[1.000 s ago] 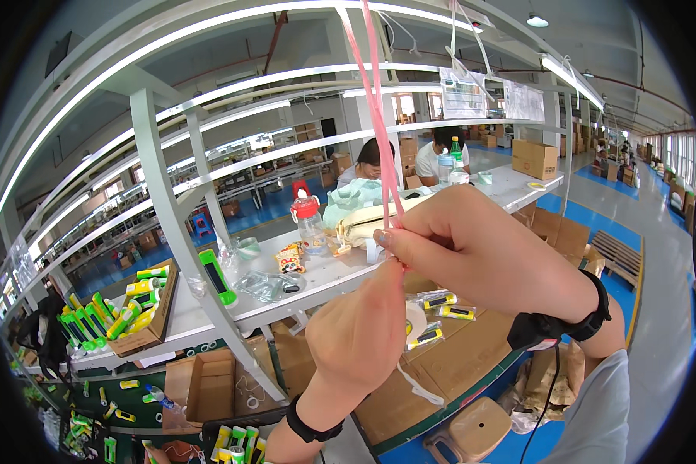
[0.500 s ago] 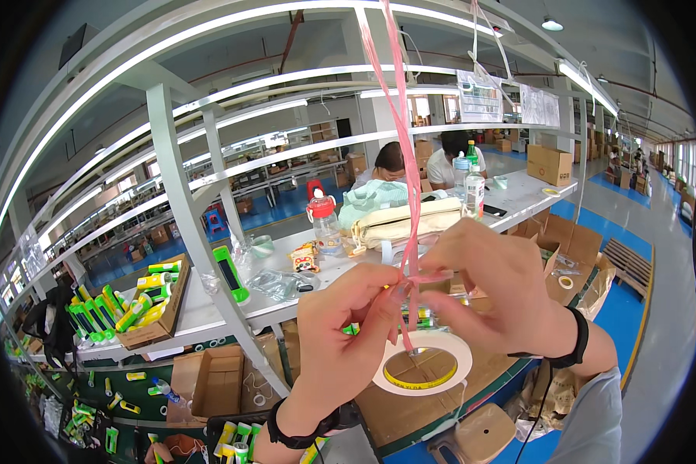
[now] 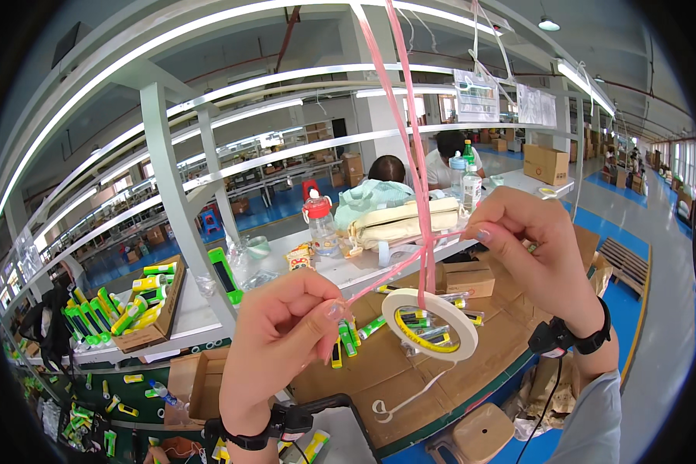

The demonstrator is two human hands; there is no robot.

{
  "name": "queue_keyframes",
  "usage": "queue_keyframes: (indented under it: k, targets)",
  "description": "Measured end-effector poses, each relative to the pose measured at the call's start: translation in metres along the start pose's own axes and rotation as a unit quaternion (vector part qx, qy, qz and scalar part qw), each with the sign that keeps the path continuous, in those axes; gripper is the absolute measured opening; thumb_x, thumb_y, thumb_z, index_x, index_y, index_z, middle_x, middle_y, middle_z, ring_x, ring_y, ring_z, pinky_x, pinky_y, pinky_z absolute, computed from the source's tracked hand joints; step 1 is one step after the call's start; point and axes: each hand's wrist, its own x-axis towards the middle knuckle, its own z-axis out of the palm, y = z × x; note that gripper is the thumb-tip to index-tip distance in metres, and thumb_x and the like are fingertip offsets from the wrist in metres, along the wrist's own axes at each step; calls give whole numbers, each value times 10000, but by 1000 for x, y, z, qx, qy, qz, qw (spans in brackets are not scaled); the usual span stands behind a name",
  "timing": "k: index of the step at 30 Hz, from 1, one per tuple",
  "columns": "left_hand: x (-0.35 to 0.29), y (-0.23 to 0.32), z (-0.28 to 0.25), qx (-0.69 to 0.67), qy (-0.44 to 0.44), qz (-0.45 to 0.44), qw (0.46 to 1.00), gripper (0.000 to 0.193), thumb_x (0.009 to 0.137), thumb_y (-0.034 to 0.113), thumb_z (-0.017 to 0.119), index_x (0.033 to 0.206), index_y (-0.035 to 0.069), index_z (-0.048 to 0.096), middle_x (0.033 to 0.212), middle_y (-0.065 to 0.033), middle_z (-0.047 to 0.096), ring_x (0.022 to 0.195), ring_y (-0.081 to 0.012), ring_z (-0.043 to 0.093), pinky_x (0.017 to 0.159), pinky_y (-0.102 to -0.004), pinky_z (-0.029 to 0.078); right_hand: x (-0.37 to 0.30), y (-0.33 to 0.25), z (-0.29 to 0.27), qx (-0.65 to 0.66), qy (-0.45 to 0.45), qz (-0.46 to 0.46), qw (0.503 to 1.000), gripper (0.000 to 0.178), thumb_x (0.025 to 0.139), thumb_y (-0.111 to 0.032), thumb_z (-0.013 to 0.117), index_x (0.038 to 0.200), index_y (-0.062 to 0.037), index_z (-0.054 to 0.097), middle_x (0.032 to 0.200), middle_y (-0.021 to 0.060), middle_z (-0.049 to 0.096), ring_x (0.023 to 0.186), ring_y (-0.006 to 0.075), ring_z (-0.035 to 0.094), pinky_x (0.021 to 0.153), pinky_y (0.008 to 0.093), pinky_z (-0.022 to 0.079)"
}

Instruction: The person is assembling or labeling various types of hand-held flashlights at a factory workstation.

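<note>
A pink plastic string [image 3: 414, 139] hangs from above, and a white tape roll [image 3: 461, 328] with a yellow inner core dangles from its lower end. My left hand [image 3: 290, 329] pinches one loose end of the string between thumb and fingers, low on the left. Higher on the right, my right hand [image 3: 522, 240] pinches the other end. Both ends stretch taut sideways from a crossing just above the roll. A strip of tape trails from the roll down to the cardboard-covered table [image 3: 340, 390].
Several green-and-yellow cylindrical items lie on the table and fill a cardboard box [image 3: 151, 332] at left. A bench beyond holds a red-lidded bottle [image 3: 322, 224] and a cream pouch [image 3: 406, 222]. Two people sit behind it. A grey metal post [image 3: 179, 185] rises at left.
My hands, close together at the string before, have pulled apart, left hand down and left, right hand up and right. The string ends are now drawn tight and the roll hangs higher, tilted.
</note>
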Motion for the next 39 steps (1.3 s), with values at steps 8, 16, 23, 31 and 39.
queue_keyframes:
  k: [8,16,23,31,39]
  targets:
    - [10,-15,27,-219,-158,-38,962,185,946,87,449,1054,-24,552,700,-44,589,482,-33,457,424,-165,330,-12,-21,4,-15,-65,-15,998,91,858,-39,574,938,-6,603,707,85,615,547,144,559,491,271,405]
    - [12,-16,51,-248,-79,54,964,365,818,-22,332,1109,-50,550,697,0,478,472,-18,293,441,-182,208,-36,-35,7,-280,-116,-155,940,371,651,-110,630,1019,-84,596,606,4,496,463,147,505,394,273,369]
    - [8,-18,70,20,43,250,967,373,777,-132,356,1098,-35,518,842,-98,580,690,-142,542,646,-222,422,-19,-48,17,-304,-36,-312,900,256,596,-103,648,838,-49,589,710,25,518,519,126,522,409,226,374]
    - [2,-20,67,19,69,258,963,135,889,-35,429,1002,-44,502,852,-128,598,655,-139,562,617,-221,445,22,-49,19,-98,-99,-164,977,88,786,-12,627,830,-15,550,794,95,576,632,205,592,507,266,454]
    - [6,-16,62,-97,145,233,957,122,956,75,444,978,-22,516,651,-32,551,556,-44,468,523,-168,353,30,-35,27,65,-101,-80,990,113,806,-40,650,914,-54,622,784,-15,580,626,38,515,432,182,325]
